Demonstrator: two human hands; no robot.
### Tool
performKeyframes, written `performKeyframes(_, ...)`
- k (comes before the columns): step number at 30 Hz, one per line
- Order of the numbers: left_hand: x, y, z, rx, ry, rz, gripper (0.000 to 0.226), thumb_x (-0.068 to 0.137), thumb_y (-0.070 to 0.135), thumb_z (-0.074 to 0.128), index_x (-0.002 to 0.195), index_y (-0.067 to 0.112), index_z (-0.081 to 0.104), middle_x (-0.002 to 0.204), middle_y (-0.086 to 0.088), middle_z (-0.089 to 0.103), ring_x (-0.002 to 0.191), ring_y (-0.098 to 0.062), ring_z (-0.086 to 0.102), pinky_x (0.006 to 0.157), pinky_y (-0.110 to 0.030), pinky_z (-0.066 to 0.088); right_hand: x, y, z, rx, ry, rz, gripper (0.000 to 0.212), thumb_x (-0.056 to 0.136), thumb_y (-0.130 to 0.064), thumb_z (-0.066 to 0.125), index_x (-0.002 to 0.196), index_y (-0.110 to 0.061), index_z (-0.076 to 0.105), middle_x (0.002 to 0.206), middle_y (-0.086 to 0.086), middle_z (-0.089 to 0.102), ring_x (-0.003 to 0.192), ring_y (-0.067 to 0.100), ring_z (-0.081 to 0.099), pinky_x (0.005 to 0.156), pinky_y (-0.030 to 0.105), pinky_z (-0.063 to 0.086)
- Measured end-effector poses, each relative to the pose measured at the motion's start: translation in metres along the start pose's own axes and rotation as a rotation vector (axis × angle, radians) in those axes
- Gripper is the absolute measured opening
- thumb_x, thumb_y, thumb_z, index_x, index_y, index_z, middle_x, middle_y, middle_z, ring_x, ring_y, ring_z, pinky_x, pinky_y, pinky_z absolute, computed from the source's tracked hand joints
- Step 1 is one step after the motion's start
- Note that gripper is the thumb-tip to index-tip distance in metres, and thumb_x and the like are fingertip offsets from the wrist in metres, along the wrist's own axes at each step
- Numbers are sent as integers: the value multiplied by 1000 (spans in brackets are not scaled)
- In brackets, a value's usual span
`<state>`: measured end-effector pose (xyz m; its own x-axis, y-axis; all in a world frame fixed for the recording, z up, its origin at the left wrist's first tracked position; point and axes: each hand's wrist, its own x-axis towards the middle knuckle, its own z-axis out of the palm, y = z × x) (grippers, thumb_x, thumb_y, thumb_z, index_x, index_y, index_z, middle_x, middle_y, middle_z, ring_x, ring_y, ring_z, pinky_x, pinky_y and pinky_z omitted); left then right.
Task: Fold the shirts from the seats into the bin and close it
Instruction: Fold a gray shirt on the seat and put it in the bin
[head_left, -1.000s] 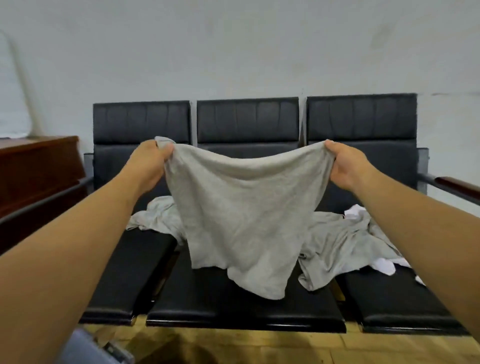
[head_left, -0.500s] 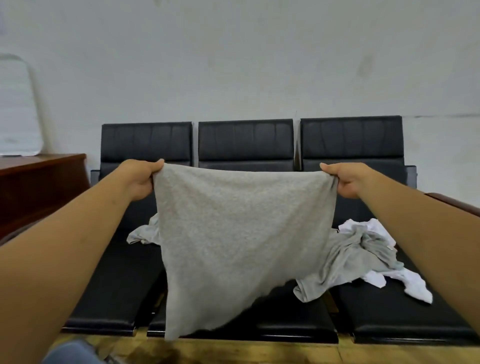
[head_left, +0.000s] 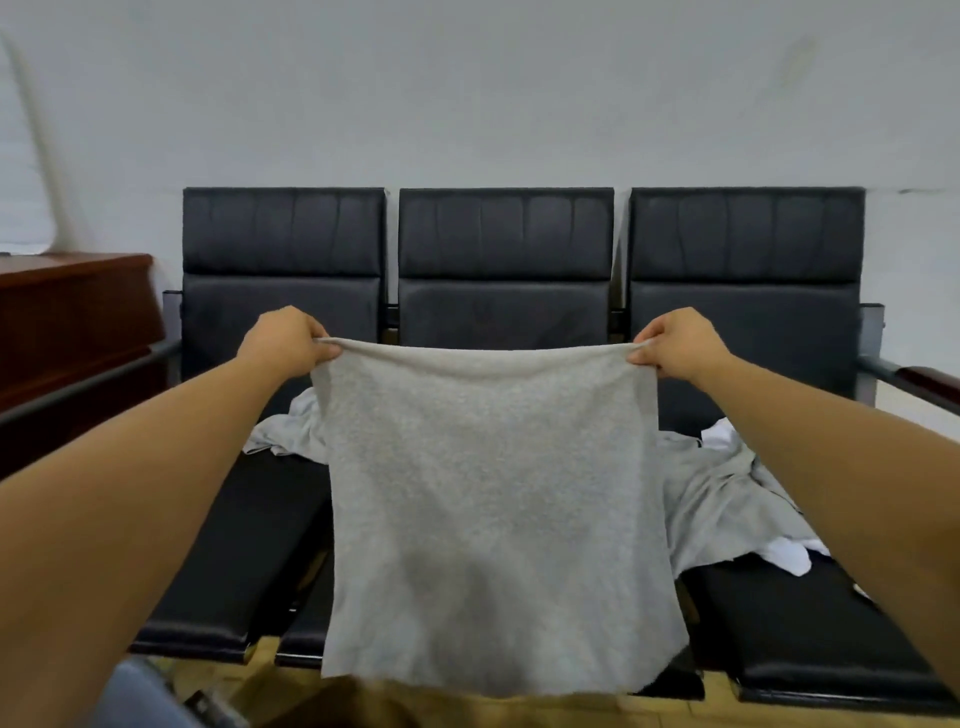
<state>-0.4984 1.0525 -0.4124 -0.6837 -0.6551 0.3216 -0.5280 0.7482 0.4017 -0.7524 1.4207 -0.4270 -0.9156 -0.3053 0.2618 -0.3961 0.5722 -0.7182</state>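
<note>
A: Nearest stuff?
B: Both bare forearms reach in from the bottom corners. Blue-grey thing at lower left, cut off, can't tell what. Wood floor beside it.
A: Task thing?
B: Grey shirt, held up in the air in front of the middle seat. It hangs flat, top edge stretched level, hem down past the seat's front edge, over the floor.
A: Grips?
B: Left grip clenched on the shirt's top left corner, fingers curled round the fabric. Right grip same on the top right corner. Well apart, same height.
A: Behind it?
B: Three black seats in a row. Second grey shirt crumpled on the right seat, its left part hidden behind the held one. White shirt touches it, partly under it. Grey cloth on the left seat; can't tell if it's a separate piece.
A: Further?
B: Armrest at right, wooden cabinet at left, pale wall at the back.
</note>
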Motion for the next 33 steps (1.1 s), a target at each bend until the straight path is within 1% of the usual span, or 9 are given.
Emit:
performKeyframes(3,23,0,12,-430,110,-122,13,96,21,66,90,11,69,83,-10,69,58,-17,66,53,-32,56,24,-7,13,46,184,-41,10,83,-10,77,93,-8,75,90,8,70,88,20,64,82,32,54)
performKeyframes(6,51,8,5,-874,252,-120,13,96,12,65,84,15,67,103,-11,70,79,-22,73,71,-28,62,53,-26,10,321,332,-2,3,85,-12,75,85,-16,74,92,6,70,91,20,66,87,36,57)
performKeyframes(12,62,16,-15,-1009,368,21,6,98,9,62,96,12,67,94,-4,68,91,-12,70,83,-22,58,68,-56,-1,584,289,-96,4,87,-14,74,89,-18,74,100,4,72,98,19,68,91,36,57)
performKeyframes(14,50,3,-9,-988,311,23,7,97,7,62,95,10,68,93,-6,67,88,-12,70,83,-21,58,53,-49,2,573,245,-78,7,88,-13,72,95,-15,74,101,3,70,98,16,64,92,30,53)
performKeyframes(18,5,-44,17,-926,30,13,13,96,5,63,86,11,69,89,-14,68,74,-19,74,68,-21,60,9,-5,24,728,126,12,18,86,0,66,77,-15,68,85,3,67,93,21,61,91,34,52)
performKeyframes(21,-41,-86,48,-702,-68,-20,18,95,15,68,77,16,73,70,-8,68,58,-15,67,56,-27,52,-34,38,46,797,-4,76,18,86,5,62,75,-9,66,72,5,66,79,20,61,77,29,51)
performKeyframes(25,-103,-120,90,-582,-140,-49,28,92,34,70,78,10,68,63,-1,53,64,-15,47,64,-32,35,-85,87,77,838,-169,226,14,87,5,62,77,-5,64,72,8,65,77,23,61,73,31,51)
performKeyframes(28,-137,-128,111,-664,-253,-77,24,92,36,69,82,14,70,78,-3,62,80,-16,55,75,-34,41,-108,109,95,815,-277,302,20,87,4,62,72,-9,59,71,7,60,73,21,57,68,31,47)
performKeyframes(33,-153,-129,117,-969,-454,-116,45,82,55,71,89,12,62,90,-8,59,90,-22,57,88,-42,48,-113,120,103,837,-384,319,19,90,1,60,76,-11,56,74,5,59,75,19,57,66,33,49)
